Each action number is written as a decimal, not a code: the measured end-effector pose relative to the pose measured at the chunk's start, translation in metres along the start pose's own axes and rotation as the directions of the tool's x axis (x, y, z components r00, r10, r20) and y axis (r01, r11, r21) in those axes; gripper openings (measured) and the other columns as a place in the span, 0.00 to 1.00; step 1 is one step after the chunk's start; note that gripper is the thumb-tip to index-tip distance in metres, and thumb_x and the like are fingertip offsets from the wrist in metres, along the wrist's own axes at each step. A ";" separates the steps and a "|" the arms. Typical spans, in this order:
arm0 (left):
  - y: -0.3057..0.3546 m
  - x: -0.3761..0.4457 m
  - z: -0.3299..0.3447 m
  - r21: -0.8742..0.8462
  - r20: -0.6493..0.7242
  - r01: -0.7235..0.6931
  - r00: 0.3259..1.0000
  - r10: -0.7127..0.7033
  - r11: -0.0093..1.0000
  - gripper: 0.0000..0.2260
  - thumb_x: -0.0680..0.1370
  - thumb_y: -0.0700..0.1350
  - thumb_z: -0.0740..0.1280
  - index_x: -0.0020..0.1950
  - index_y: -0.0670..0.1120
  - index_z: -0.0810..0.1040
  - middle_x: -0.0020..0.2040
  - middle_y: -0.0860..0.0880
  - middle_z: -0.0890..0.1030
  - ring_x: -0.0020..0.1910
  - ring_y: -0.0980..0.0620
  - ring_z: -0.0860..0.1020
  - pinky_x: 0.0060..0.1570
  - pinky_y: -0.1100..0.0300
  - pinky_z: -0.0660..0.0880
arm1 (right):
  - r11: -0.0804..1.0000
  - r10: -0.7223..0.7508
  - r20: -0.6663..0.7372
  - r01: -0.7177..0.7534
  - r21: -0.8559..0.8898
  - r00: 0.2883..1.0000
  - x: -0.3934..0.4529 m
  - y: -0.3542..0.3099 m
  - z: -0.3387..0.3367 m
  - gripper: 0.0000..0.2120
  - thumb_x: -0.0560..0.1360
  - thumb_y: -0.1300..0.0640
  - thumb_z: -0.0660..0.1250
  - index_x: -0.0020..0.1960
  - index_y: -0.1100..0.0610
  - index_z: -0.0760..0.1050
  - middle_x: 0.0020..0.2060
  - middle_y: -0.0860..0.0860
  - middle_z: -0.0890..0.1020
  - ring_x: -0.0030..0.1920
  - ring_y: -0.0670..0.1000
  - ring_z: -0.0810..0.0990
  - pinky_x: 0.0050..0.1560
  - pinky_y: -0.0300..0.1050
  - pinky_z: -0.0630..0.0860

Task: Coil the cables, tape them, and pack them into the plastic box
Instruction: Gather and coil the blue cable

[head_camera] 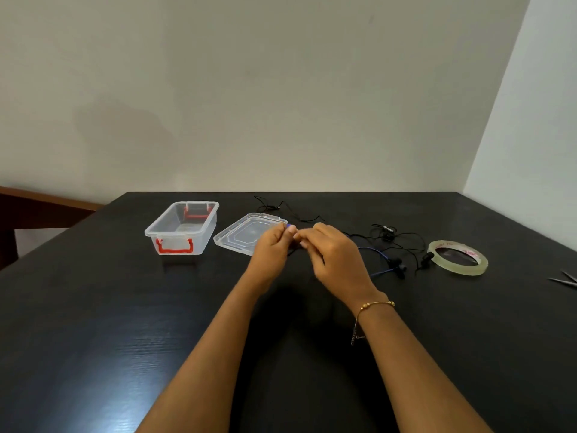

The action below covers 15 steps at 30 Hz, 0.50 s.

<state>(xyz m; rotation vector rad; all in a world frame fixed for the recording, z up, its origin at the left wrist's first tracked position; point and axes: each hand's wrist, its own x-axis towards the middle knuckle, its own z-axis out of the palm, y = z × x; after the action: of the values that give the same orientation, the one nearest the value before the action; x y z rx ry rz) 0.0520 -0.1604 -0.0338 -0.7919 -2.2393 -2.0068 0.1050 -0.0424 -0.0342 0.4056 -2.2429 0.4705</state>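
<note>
My left hand [271, 248] and my right hand [335, 260] meet over the middle of the black table, fingertips close together. Both pinch the end of a blue cable [379, 254], whose blue tip shows at my left fingertips. The cable trails right across the table to its earbuds. A black cable [293, 214] lies loose behind my hands, and another black cable [393, 237] lies tangled to the right. The clear plastic box [181, 228] with red handles stands open at the left. Its clear lid [240, 235] lies flat beside it, partly behind my left hand.
A roll of clear tape [459, 257] lies at the right, past the cables. Scissor tips [565, 279] show at the right edge. A wall runs behind the table [125, 307] and another along its right side. A brown wooden piece stands far left.
</note>
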 end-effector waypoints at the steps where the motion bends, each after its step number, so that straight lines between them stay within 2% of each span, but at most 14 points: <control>1: 0.003 -0.002 0.002 -0.010 0.076 0.031 0.997 -0.031 0.999 0.12 0.82 0.41 0.54 0.44 0.41 0.74 0.37 0.48 0.76 0.34 0.62 0.76 0.38 0.66 0.74 | 1.000 0.002 -0.019 -0.002 0.002 1.000 0.000 0.002 -0.001 0.10 0.75 0.60 0.60 0.50 0.60 0.79 0.40 0.53 0.80 0.40 0.51 0.78 0.42 0.35 0.68; 3: 0.011 -0.005 0.005 -0.065 0.207 0.113 0.974 -0.097 0.991 0.13 0.82 0.42 0.53 0.44 0.41 0.73 0.33 0.47 0.75 0.31 0.58 0.76 0.37 0.63 0.75 | 0.999 0.030 -0.070 -0.029 0.017 0.997 0.001 0.004 -0.004 0.08 0.76 0.60 0.62 0.49 0.60 0.78 0.41 0.53 0.81 0.41 0.51 0.79 0.43 0.36 0.70; 6: 0.025 -0.009 0.003 -0.160 0.291 0.258 0.935 -0.204 0.953 0.16 0.83 0.46 0.51 0.41 0.45 0.72 0.30 0.49 0.65 0.28 0.54 0.66 0.35 0.63 0.72 | 0.994 0.087 -0.118 -0.079 0.072 0.989 0.003 0.007 -0.007 0.05 0.74 0.63 0.65 0.47 0.61 0.79 0.39 0.54 0.81 0.41 0.52 0.79 0.41 0.39 0.73; 8: 0.029 -0.009 0.000 -0.105 0.337 0.328 0.900 -0.277 0.939 0.16 0.82 0.49 0.51 0.41 0.44 0.72 0.28 0.51 0.63 0.27 0.55 0.63 0.35 0.62 0.69 | 0.994 0.093 -0.114 -0.086 0.066 0.989 0.004 0.010 -0.007 0.05 0.73 0.64 0.64 0.46 0.62 0.79 0.39 0.55 0.80 0.41 0.53 0.77 0.42 0.39 0.71; 10: 0.028 -0.009 -0.002 -0.043 0.401 0.352 0.863 -0.307 0.935 0.15 0.82 0.48 0.53 0.40 0.43 0.73 0.26 0.52 0.62 0.25 0.56 0.62 0.34 0.61 0.68 | 0.991 0.109 -0.103 -0.101 0.086 0.989 0.003 0.014 -0.007 0.06 0.74 0.64 0.63 0.46 0.63 0.78 0.40 0.57 0.79 0.42 0.54 0.76 0.43 0.42 0.71; 11: 0.027 -0.009 -0.003 -0.066 0.428 0.365 0.851 -0.304 0.929 0.15 0.82 0.46 0.54 0.39 0.43 0.72 0.25 0.53 0.62 0.23 0.57 0.61 0.33 0.61 0.67 | 0.988 0.121 -0.093 -0.111 0.106 0.988 0.003 0.016 -0.007 0.06 0.74 0.64 0.62 0.46 0.64 0.78 0.40 0.57 0.79 0.43 0.54 0.77 0.43 0.43 0.72; 13: 0.024 -0.008 -0.006 -0.208 0.457 0.405 0.845 -0.277 0.891 0.14 0.81 0.44 0.54 0.36 0.44 0.69 0.23 0.54 0.61 0.21 0.58 0.59 0.31 0.62 0.66 | 0.979 0.144 -0.063 -0.133 0.156 0.988 0.002 0.017 -0.007 0.07 0.75 0.64 0.62 0.47 0.64 0.79 0.40 0.57 0.80 0.42 0.53 0.78 0.43 0.43 0.74; 15: 0.023 -0.006 -0.010 -0.400 0.456 0.443 0.856 -0.245 0.802 0.14 0.80 0.44 0.54 0.35 0.45 0.68 0.22 0.54 0.60 0.20 0.58 0.60 0.28 0.64 0.67 | 0.968 0.163 -0.040 -0.152 0.198 0.986 0.003 0.016 -0.006 0.07 0.76 0.64 0.63 0.47 0.64 0.79 0.39 0.57 0.80 0.40 0.50 0.77 0.41 0.38 0.72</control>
<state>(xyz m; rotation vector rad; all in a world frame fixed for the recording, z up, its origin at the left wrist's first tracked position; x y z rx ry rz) 0.0634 -0.1706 -0.0129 -0.9246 -2.2015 -2.9190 0.1007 -0.0262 -0.0316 0.3106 -2.1910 0.7798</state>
